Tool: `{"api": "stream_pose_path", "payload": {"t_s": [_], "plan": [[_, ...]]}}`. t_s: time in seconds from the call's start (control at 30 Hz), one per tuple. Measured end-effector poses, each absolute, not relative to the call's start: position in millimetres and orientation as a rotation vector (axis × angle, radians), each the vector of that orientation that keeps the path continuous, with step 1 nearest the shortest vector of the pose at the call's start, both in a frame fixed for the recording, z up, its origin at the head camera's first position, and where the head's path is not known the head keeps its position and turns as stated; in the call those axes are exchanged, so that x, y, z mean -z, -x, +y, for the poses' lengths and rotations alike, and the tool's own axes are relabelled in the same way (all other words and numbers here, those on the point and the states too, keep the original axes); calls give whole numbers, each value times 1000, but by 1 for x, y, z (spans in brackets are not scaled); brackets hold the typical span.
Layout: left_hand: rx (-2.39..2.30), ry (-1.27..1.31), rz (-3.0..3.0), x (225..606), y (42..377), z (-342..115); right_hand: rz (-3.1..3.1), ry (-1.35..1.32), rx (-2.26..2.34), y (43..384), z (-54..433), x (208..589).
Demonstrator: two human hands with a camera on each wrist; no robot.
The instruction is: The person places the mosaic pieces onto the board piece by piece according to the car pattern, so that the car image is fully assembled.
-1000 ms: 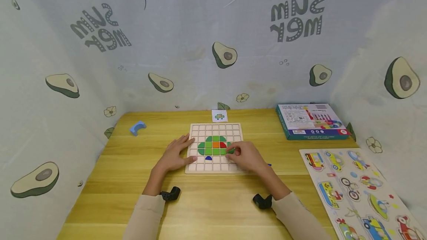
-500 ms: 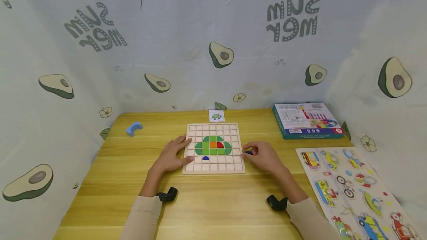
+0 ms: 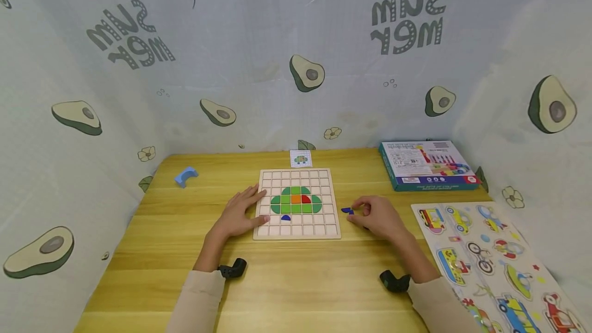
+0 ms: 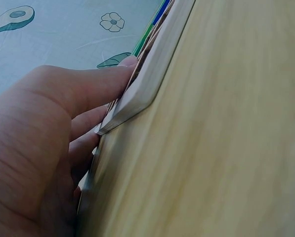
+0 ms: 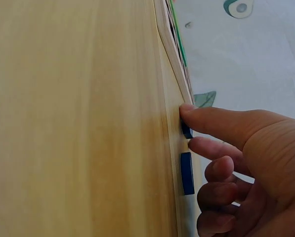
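Note:
A square wooden grid board (image 3: 271, 178) holds a green, orange and red pattern (image 3: 296, 208), with a blue half-round piece (image 3: 285, 218) below it. My left hand (image 3: 238, 214) rests at the board's left edge, fingers and thumb spread on it. In the left wrist view the thumb (image 4: 100, 89) touches the board's edge (image 4: 147, 89). Just right of the board, my right hand (image 3: 378, 216) has thumb and forefinger around a small blue puzzle piece (image 5: 187, 129), its other fingers curled. A second blue piece (image 5: 187, 173) lies by the fingers in the right wrist view.
A small pattern card (image 3: 301, 159) lies behind the board. A light-blue arch block (image 3: 186, 176) is at the left, a boxed toy set (image 3: 427, 166) at the back right. A picture puzzle board (image 3: 495, 266) covers the right side. Printed cloth (image 3: 259, 81) hangs behind.
My right hand has moved right, off the board, to the blue pieces on the table. Now the green piece at the pattern's right end shows fully. My left hand stays at the board's edge.

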State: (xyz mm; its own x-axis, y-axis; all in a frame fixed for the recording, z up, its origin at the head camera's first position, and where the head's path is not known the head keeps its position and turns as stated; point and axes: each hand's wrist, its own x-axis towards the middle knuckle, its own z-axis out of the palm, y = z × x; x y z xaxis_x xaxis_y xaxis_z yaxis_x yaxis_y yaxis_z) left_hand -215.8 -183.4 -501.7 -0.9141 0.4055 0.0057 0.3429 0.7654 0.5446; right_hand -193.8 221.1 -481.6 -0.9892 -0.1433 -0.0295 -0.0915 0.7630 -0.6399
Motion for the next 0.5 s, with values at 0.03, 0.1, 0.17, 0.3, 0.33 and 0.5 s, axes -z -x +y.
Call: {"api": "stream_pose_path", "payload": {"t_s": [0.03,0.1,0.17,0.3,0.33,0.5], "plan": [[-848,-608,2844,501,216,-184,2878,188,1031,194,222,481],[-846,-616,2845,501,216,-184,2881,181,1026,194,223,482],[-846,-622,2845,501,217,-185,2887,175,1018,194,224,482],[-848,-630,2848,501,217,-185,2895,182,1015,195,226,484],[-847,-630,2849,501,217,-185,2896,186,1012,195,226,484],[-853,-625,2841,502,217,-184,2882,195,1027,196,227,483]]}}
